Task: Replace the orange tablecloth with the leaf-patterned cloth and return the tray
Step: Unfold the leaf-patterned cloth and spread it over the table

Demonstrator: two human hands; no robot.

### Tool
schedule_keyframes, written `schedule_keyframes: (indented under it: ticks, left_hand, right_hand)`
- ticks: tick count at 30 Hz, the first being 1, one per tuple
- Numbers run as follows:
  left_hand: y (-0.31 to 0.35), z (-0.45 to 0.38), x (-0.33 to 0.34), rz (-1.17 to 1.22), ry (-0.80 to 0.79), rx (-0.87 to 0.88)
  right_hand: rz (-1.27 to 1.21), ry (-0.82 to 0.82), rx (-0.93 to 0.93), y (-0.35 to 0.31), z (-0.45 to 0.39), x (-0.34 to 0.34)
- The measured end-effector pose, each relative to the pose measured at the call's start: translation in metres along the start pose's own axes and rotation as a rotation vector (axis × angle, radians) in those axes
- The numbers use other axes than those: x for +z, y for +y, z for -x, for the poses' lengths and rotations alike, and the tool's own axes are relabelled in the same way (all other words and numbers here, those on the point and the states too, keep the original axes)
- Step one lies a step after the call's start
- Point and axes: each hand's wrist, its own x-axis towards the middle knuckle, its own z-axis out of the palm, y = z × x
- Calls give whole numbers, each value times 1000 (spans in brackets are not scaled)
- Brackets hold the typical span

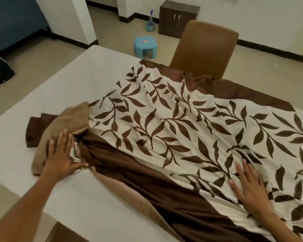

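From the head camera we see the cream cloth printed with brown leaves and edged in a dark brown border [182, 133] lying partly spread over the pale white surface [80, 81]. It covers the right and far part of the top, while the left stretch is bare. Near us the border is bunched and twisted, with a tan underside folded up at the left corner.

Our left hand [61, 154] lies open and flat, fingers spread, on that tan folded corner, the thumb pressing against the gathered brown edge. Our right hand [250, 187] also lies open, palm down on the leaf print, gripping nothing.

No orange tablecloth or tray is in this view, so we judge that the old cloth is already off and the tray is waiting somewhere out of sight.

The risks we judge from here:
- Pushing the bunched corner with a flat palm may slide the whole cloth rather than unfold it.
- The far edge is caught against the tan padded chair back [205, 49]; a hard pull toward the bare side could snag there and leave the cloth crooked.
- Smoothing over the twisted border would trap creases, and a tray set on them would sit unevenly.
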Motion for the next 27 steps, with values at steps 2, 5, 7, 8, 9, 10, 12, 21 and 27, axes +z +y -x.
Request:
schedule_keyframes:
  ticks: [2, 5, 7, 8, 9, 10, 12, 21, 27]
  left_hand:
    - [1, 6, -10, -17, 44, 55]
    - [52, 10, -32, 21, 228, 293]
    - [102, 2, -45, 86, 317, 375]
    - [125, -7, -48, 118, 342, 370]
    - [148, -18, -48, 157, 346, 346]
    - [171, -28, -47, 193, 338, 316]
    - [211, -52, -36, 221, 273, 269]
    - [330, -92, 38, 66, 28, 336]
    - [332, -91, 57, 107, 158, 276]
  right_hand:
    - [19, 42, -21, -20, 2, -1]
    - [-28, 91, -88, -79, 9, -3]
    - [-81, 59, -147, -113, 18, 4]
    - [-74, 36, -165, -124, 24, 10]
    - [-47, 23, -181, -131, 30, 15]
    - [-24, 15, -197, -133, 37, 19]
    - [-3, 19, -231, -132, 51, 22]
    - [-170, 225, -165, -109, 16, -11]
    - [-173, 304, 94, -66, -91, -32]
